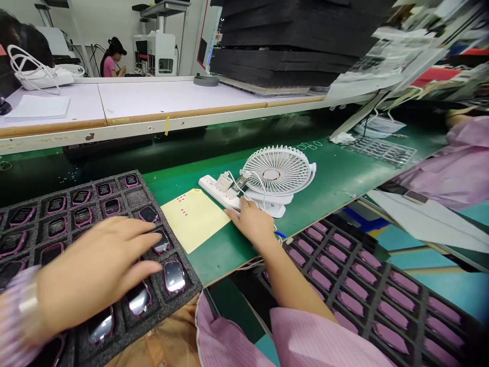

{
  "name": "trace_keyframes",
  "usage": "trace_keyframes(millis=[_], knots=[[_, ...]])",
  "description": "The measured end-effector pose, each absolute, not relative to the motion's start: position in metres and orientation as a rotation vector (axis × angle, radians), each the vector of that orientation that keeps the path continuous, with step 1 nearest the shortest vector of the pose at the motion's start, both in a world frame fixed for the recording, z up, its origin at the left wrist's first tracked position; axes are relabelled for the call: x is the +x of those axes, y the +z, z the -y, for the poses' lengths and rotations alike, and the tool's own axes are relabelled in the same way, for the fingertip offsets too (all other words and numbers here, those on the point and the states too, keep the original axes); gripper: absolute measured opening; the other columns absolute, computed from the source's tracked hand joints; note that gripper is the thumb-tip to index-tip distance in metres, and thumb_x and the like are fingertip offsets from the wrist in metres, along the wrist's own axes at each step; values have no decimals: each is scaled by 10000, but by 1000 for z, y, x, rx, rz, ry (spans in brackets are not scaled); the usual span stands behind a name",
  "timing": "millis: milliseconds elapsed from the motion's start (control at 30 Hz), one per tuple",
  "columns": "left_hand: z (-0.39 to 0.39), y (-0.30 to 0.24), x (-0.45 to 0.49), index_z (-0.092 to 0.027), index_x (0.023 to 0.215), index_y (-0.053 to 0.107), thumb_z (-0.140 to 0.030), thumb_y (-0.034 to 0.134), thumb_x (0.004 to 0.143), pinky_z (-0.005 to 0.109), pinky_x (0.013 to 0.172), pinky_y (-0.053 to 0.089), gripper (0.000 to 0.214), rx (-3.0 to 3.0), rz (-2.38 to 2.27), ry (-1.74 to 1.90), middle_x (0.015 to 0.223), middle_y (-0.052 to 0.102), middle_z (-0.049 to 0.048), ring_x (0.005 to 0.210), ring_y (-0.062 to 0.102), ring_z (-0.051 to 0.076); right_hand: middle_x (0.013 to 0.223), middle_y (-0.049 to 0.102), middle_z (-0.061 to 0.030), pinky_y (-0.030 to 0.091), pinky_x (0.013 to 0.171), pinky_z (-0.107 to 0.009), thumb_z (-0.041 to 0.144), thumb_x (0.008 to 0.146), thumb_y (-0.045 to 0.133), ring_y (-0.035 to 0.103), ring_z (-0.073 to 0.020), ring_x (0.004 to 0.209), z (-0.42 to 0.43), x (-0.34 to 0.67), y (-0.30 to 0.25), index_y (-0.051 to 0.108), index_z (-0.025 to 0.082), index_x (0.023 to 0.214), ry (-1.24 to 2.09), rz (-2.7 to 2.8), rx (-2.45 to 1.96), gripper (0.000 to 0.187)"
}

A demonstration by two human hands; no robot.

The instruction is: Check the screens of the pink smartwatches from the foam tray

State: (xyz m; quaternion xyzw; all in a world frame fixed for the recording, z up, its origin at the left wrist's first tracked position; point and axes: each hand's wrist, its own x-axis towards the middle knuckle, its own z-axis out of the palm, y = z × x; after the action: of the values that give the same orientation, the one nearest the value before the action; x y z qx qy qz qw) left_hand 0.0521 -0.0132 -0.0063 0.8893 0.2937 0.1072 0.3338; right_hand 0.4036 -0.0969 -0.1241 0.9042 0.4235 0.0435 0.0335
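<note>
My left hand, slightly blurred, is over a black foam tray with its fingers spread. Smartwatches with purple rims fill many of the tray's pockets; one smartwatch lies face up just right of my fingertips. At the near end of a white power strip, my right hand has thumb and forefinger on either side of the strip; its other fingers are hidden. A white charger plug sits in the strip. Between the hands lies a yellow paper sheet with small red marks.
A white fan stands behind my right hand on the green table. Below right, another tray holds purple watch-shaped pieces. Black foam stacks rest on the raised shelf. A co-worker's pink sleeve is at right.
</note>
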Motion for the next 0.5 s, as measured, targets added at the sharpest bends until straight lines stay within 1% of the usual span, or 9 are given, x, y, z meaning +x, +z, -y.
trace_keyframes(millis=[33, 67, 133, 167, 233, 267, 367, 433, 500], knots=[[14, -12, 77, -272, 1233, 764, -717, 581, 892, 567, 1237, 350, 591, 2531, -607, 61, 1396, 662, 95, 1329, 581, 406, 1293, 641, -204, 581, 808, -437, 454, 1079, 565, 692, -375, 1054, 94, 407, -125, 547, 30, 1445, 124, -1307, 2781, 560], [15, -19, 102, -217, 1301, 724, -692, 522, 945, 569, 1244, 329, 627, 2682, -495, -127, 1466, 602, 141, 1365, 557, 396, 1268, 655, -187, 578, 796, -429, 468, 1069, 574, 691, -371, 1058, 92, 409, -125, 591, 51, 1396, 127, -1307, 2792, 530], [14, -34, 143, -95, 1385, 645, -718, 496, 950, 581, 1265, 264, 774, 2843, -402, -396, 1568, 449, 241, 1462, 450, 415, 1265, 663, -159, 573, 766, -408, 488, 1049, 587, 679, -363, 1094, 99, 413, -123, 654, 100, 1298, 163, -1319, 2825, 466], [13, -42, 157, -60, 1422, 603, -754, 485, 935, 599, 1275, 217, 857, 2859, -410, -483, 1602, 369, 265, 1497, 393, 430, 1282, 659, -151, 571, 751, -397, 490, 1044, 585, 672, -359, 1116, 107, 414, -122, 661, 114, 1278, 199, -1336, 2837, 449], [9, -57, 175, -49, 1483, 532, -807, 490, 894, 633, 1276, 168, 961, 2806, -433, -556, 1624, 293, 267, 1518, 346, 448, 1296, 657, -134, 566, 723, -377, 482, 1028, 604, 673, -349, 1125, 126, 411, -123, 660, 137, 1267, 269, -1398, 2824, 423], [7, -63, 179, -68, 1507, 508, -817, 499, 878, 651, 1271, 159, 978, 2764, -440, -568, 1627, 290, 252, 1516, 347, 454, 1263, 671, -124, 561, 707, -361, 475, 1012, 633, 680, -340, 1111, 136, 408, -124, 665, 141, 1252, 276, -1451, 2790, 413], [3, -74, 182, -139, 1541, 476, -806, 520, 857, 682, 1260, 159, 956, 2671, -424, -588, 1624, 319, 195, 1505, 364, 457, 1209, 679, -100, 525, 620, -328, 480, 988, 693, 722, -316, 972, 148, 393, -127, 662, 158, 1285, 232, -1540, 2637, 439], [2, -75, 181, -148, 1553, 456, -794, 507, 867, 676, 1267, 146, 944, 2654, -402, -626, 1634, 302, 175, 1516, 346, 449, 1206, 670, -106, 500, 588, -316, 492, 999, 696, 732, -308, 897, 139, 384, -128, 655, 158, 1322, 189, -1542, 2545, 467], [2, -75, 181, -137, 1561, 438, -769, 506, 881, 663, 1273, 147, 931, 2654, -389, -664, 1642, 284, 169, 1526, 329, 441, 1193, 665, -125, 491, 592, -312, 502, 1027, 664, 732, -312, 882, 121, 380, -126, 651, 139, 1337, 151, -1515, 2507, 478]])
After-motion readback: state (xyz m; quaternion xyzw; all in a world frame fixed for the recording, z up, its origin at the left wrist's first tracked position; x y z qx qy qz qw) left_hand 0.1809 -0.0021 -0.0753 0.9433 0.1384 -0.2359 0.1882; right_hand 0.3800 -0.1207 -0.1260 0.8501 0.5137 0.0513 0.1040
